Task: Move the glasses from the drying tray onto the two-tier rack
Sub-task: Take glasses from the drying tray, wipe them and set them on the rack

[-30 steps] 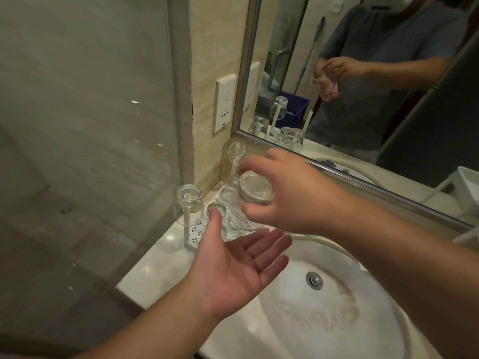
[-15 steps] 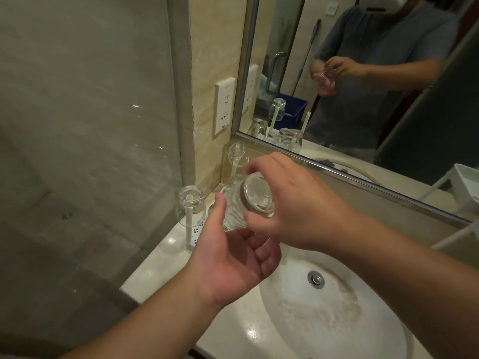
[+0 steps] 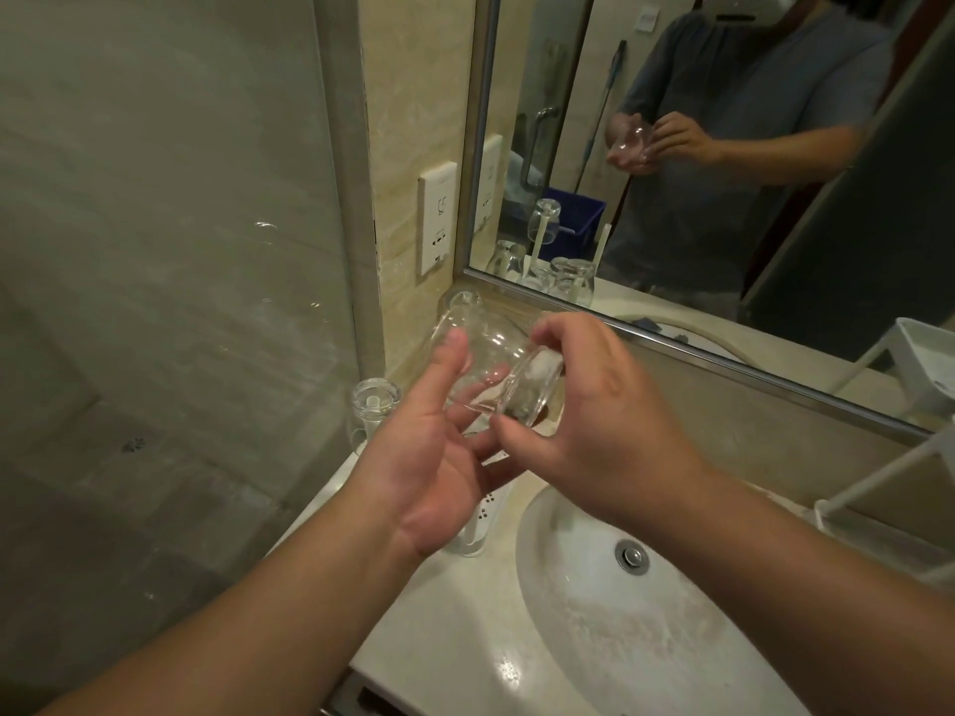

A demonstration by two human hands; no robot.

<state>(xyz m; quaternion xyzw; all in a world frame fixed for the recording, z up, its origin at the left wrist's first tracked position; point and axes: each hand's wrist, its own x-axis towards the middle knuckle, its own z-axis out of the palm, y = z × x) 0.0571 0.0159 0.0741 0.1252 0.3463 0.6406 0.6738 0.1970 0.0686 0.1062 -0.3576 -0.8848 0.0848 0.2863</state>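
A clear glass (image 3: 491, 372) lies tilted on its side between my hands, above the counter's left corner. My right hand (image 3: 594, 410) pinches its thick base with thumb and fingers. My left hand (image 3: 434, 452) cups the glass from below, thumb against its side. Behind and under my hands stands the white drying tray (image 3: 491, 509), mostly hidden. One glass (image 3: 376, 405) sits upside down on a tray peg at the left, and another inverted glass (image 3: 462, 302) shows behind the held one. The white two-tier rack (image 3: 925, 364) stands at the right edge.
A round white sink basin (image 3: 646, 602) with a metal drain fills the counter at lower right. A mirror (image 3: 723, 173) runs along the back wall, a wall socket (image 3: 436, 219) beside it. A glass shower panel (image 3: 165, 250) closes off the left.
The glass has been lifted up and away from the tray and tipped onto its side. My left hand rose from open below it to cupping it, while my right hand kept hold of the base.
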